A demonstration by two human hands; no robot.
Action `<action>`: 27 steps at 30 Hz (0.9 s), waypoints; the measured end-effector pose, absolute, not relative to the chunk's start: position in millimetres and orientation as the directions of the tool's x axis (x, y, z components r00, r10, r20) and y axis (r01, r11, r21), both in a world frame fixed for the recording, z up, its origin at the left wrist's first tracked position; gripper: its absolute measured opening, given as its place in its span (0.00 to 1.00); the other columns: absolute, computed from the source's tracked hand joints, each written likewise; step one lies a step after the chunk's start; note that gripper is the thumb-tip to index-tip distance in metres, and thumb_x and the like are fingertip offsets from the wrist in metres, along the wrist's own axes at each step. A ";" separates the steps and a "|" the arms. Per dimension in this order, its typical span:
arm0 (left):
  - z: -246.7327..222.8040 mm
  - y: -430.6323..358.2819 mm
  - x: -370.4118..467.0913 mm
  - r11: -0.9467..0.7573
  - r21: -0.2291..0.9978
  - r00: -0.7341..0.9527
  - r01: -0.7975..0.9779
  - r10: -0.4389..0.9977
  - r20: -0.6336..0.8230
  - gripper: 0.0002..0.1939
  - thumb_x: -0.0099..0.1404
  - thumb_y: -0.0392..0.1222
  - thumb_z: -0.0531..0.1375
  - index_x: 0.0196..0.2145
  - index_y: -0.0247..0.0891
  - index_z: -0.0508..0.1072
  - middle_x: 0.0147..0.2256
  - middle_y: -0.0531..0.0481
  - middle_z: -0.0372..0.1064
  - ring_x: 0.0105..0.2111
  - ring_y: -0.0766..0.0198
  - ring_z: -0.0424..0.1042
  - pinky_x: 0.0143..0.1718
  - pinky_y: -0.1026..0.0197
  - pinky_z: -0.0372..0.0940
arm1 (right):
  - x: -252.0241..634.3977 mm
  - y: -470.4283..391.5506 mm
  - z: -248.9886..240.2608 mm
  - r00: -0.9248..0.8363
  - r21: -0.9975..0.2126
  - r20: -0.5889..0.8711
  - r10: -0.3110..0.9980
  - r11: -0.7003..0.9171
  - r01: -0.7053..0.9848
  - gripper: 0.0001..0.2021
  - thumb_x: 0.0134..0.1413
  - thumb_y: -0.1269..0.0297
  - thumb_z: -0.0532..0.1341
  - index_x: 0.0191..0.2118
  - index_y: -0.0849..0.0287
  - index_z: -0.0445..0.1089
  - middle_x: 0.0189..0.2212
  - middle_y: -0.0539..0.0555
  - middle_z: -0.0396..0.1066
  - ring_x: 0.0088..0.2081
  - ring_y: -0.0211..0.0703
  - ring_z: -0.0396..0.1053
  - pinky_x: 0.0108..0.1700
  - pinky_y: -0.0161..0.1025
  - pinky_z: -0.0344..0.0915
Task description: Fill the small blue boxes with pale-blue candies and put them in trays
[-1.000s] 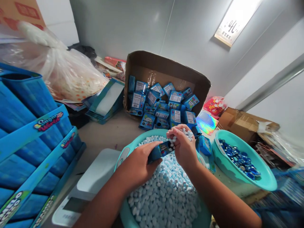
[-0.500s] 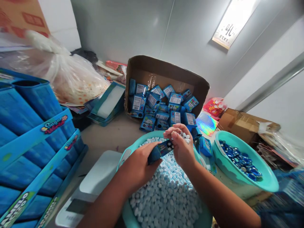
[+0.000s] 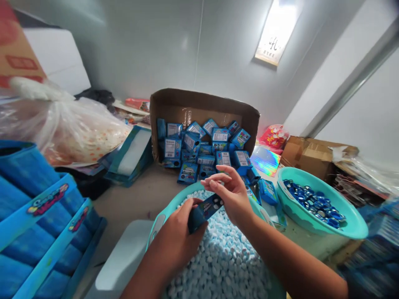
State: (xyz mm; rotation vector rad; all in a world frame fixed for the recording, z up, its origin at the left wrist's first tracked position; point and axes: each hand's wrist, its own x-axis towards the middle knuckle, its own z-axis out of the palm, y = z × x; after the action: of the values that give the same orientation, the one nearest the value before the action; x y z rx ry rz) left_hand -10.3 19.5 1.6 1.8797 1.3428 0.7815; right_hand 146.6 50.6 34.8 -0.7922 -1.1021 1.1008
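Note:
My left hand (image 3: 182,228) is wrapped round a small dark blue candy box (image 3: 202,212), tilted with its opening toward the right. White candies show at that opening. Right beside it, my right hand (image 3: 236,194) is cupped, its fingers stretched out and slightly apart; no candies show in it, though part of the palm is hidden. Below both hands stands a turquoise basin (image 3: 168,204) full of small pale blue and white candies (image 3: 222,249).
Behind the basin, a cardboard carton (image 3: 205,104) on its side holds many blue boxes (image 3: 187,172). A second turquoise basin (image 3: 352,226) with blue metallic lids (image 3: 311,201) is at right. Blue display trays (image 3: 46,207), a white scale (image 3: 124,253) and a tied plastic bag (image 3: 68,124) are left.
The candies in my right palm are no longer visible, and its fingers have turned over toward the box opening. My left hand still grips the box. The camera view has shifted.

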 end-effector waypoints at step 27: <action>2.0 21.6 -13.5 -0.160 0.801 0.209 0.577 0.977 0.044 0.23 0.67 0.55 0.55 0.53 0.40 0.67 0.43 0.42 0.76 0.43 0.48 0.76 0.40 0.53 0.69 | 194.9 72.7 28.5 -0.274 -0.841 0.363 0.890 0.440 0.315 0.05 0.54 0.62 0.68 0.32 0.54 0.82 0.29 0.50 0.71 0.28 0.36 0.66 0.28 0.33 0.61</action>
State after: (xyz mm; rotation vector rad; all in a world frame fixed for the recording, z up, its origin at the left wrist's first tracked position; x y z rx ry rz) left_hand -13.5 21.6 2.0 1.8281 1.4452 0.7756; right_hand 194.9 72.7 28.5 -1.0306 -1.8088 0.8177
